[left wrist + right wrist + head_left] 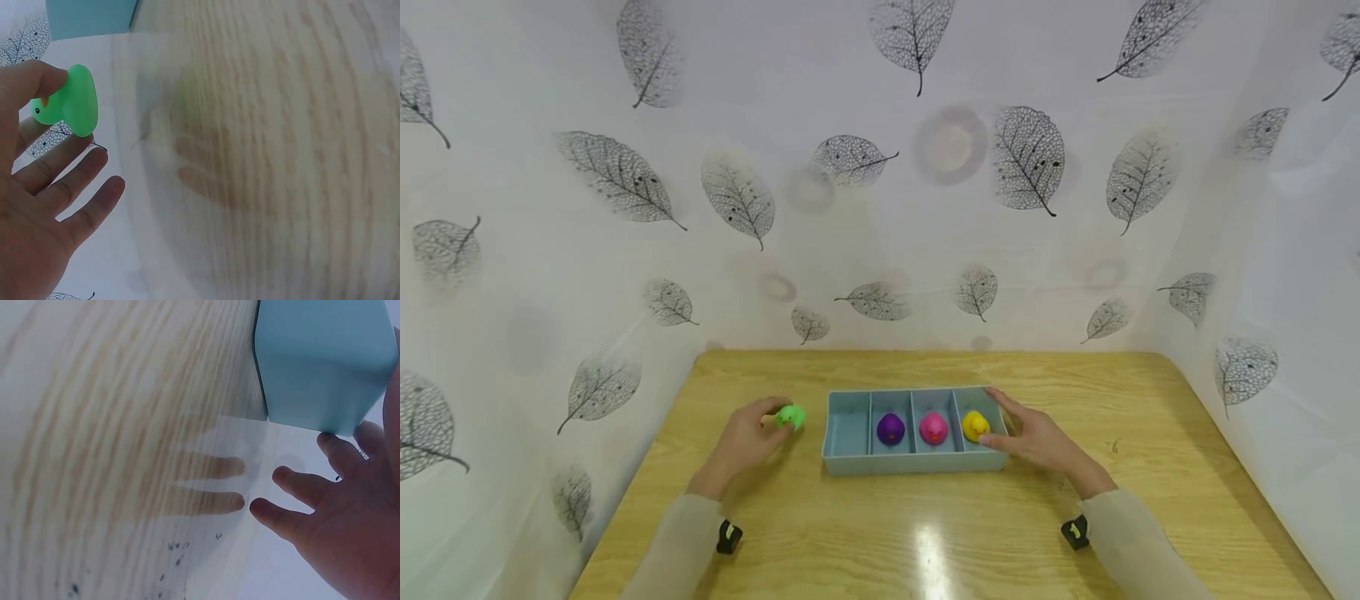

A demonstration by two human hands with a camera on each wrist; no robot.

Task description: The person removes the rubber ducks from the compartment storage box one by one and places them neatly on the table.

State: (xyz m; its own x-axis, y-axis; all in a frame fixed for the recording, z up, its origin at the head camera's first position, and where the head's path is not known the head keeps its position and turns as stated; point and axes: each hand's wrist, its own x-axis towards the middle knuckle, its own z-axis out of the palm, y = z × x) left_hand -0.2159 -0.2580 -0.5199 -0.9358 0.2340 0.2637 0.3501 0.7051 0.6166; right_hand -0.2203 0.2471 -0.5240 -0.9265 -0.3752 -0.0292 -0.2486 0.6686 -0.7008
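Note:
A small green toy duck (80,100) is pinched between the thumb and fingers of my left hand (751,437), above the table left of the tray. In the left wrist view the other fingers spread apart below it. A blue-grey divided tray (917,463) stands on the table. My right hand (1043,440) grips its right end, thumb at the front rim and index finger at the back corner; the remaining fingers fan out in the right wrist view. Inside the tray sit a purple duck (891,429), a pink duck (933,428) and a yellow duck (975,426), one per compartment. The leftmost compartment (849,423) holds nothing.
Beneath everything is a glossy wood-grain table (865,533) with a light reflection near its front. A white curtain (865,242) printed with grey leaves surrounds its back and sides. Each wrist wears a small black device, such as the left one (728,537).

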